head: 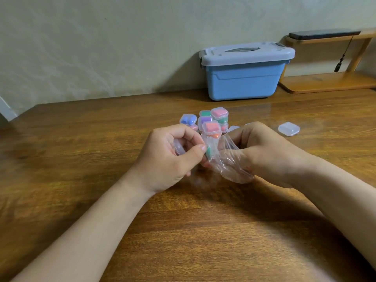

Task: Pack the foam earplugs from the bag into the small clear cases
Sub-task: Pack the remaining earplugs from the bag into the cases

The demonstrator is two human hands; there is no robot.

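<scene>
Holding a clear case (179,149) in the curled fingers of the left hand (166,159), with thumb and forefinger closed on a green earplug (208,152) at the mouth of the bag (232,161); whether through the film or bare, not discernible. Gripping the crumpled bag with the right hand (264,153), fingers curled round it, just in front of the stack of filled cases (211,121). Shown right of the stack and apart from it, on the wooden table (183,231): a closed spare case (289,129). Shown behind the stack, against the wall: a blue storage box (244,78) with grey lid. Further right of the stack: a wooden shelf (329,82) bearing a dark phone (323,34).
</scene>
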